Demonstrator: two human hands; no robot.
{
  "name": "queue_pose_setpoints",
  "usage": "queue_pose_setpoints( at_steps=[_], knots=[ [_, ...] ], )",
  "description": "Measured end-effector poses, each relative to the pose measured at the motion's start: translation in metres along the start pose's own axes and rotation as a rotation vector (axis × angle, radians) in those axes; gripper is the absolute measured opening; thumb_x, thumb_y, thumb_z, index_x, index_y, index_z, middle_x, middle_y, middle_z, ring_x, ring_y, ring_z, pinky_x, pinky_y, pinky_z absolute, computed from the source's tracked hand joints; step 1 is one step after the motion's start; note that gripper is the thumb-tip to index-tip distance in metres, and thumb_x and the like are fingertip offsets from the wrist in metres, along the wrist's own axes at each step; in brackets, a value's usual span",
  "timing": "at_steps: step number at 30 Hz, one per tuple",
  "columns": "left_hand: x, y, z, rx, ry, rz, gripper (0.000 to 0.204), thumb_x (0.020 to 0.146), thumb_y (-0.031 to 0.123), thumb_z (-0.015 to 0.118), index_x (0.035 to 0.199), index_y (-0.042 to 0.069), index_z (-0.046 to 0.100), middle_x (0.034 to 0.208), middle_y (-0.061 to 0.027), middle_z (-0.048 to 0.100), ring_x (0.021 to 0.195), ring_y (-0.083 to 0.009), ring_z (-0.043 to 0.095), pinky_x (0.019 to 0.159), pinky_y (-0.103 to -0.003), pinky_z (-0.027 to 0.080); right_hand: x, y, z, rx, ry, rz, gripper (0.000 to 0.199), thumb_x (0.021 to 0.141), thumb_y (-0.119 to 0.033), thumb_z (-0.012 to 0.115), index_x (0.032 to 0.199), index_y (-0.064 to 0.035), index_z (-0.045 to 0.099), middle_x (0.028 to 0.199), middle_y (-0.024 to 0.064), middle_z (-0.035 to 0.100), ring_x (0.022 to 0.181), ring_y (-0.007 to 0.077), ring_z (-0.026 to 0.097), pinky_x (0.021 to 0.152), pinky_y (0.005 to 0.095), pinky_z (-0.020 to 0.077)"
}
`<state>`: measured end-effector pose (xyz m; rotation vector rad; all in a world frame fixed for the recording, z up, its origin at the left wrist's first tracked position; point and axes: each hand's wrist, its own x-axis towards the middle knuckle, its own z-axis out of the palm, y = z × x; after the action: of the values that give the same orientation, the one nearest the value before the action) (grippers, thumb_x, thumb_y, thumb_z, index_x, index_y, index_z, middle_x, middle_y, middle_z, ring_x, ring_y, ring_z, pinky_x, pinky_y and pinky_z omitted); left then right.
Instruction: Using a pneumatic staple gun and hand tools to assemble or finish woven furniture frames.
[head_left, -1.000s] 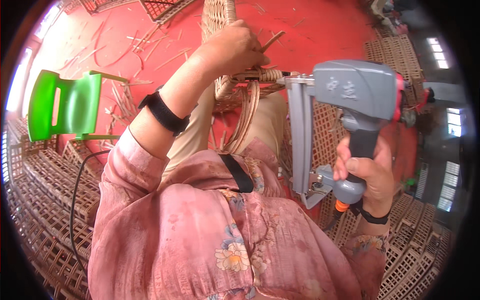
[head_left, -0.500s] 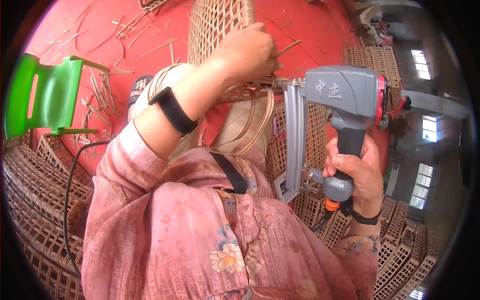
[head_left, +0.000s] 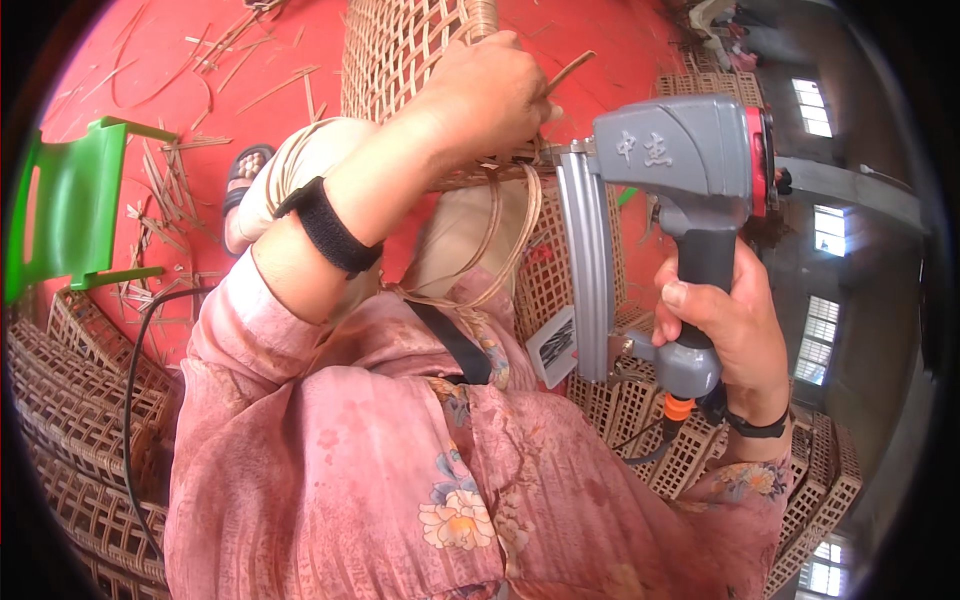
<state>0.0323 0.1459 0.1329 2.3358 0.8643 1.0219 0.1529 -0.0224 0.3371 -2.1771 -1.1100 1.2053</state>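
My left hand (head_left: pixel 492 95) is closed over the corner of a woven rattan basket (head_left: pixel 395 60), which stands between my knees. A short cane strip (head_left: pixel 572 73) pokes out past its fingers. In my right hand (head_left: pixel 738 310) is a grey air stapler (head_left: pixel 670 150) with a black grip, gripped by its handle. The stapler's nose sits against the basket's edge just below my left hand; my hand and the rim hide the exact contact. Long loops of thin cane (head_left: pixel 525 245) hang from that edge onto my lap.
A green plastic chair (head_left: pixel 75 215) stands at the left on a red floor strewn with cane scraps (head_left: pixel 165 195). Stacks of woven baskets (head_left: pixel 80 400) lie at both sides. A white box (head_left: pixel 555 348) is beside the stapler. The air hose (head_left: pixel 655 450) trails below the grip.
The whole view has shifted, with chair and floor sliding left. The stapler's nose stays at the basket's edge, and the cane strip by my left hand now points more steeply upward.
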Motion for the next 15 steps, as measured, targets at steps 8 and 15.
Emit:
queue_pose_setpoints(
  at_steps=[8,15],
  knots=[
    [-0.005,-0.003,-0.004,-0.143,0.030,-0.044,0.030,0.087,0.028,0.064,0.076,0.000,0.070,0.078,-0.0127,0.066,0.093,-0.0318,0.057,0.083,-0.044,0.048,0.007,-0.022,0.008,0.011,-0.123,0.069,0.020,0.083,-0.008,0.069,0.094,-0.0014,0.055,0.072,0.0051,0.060,0.059,0.0123,0.060,0.057,0.0289,0.0531],
    [-0.002,-0.004,0.001,-0.165,0.028,-0.023,0.030,0.087,0.027,0.065,0.079,-0.001,0.069,0.082,-0.0141,0.065,0.094,-0.0323,0.057,0.085,-0.045,0.047,0.009,-0.030,0.010,0.014,-0.134,0.056,0.035,0.082,-0.006,0.068,0.113,0.0037,0.057,0.071,0.0032,0.060,0.055,0.0103,0.058,0.056,0.0281,0.0523]
  ],
)
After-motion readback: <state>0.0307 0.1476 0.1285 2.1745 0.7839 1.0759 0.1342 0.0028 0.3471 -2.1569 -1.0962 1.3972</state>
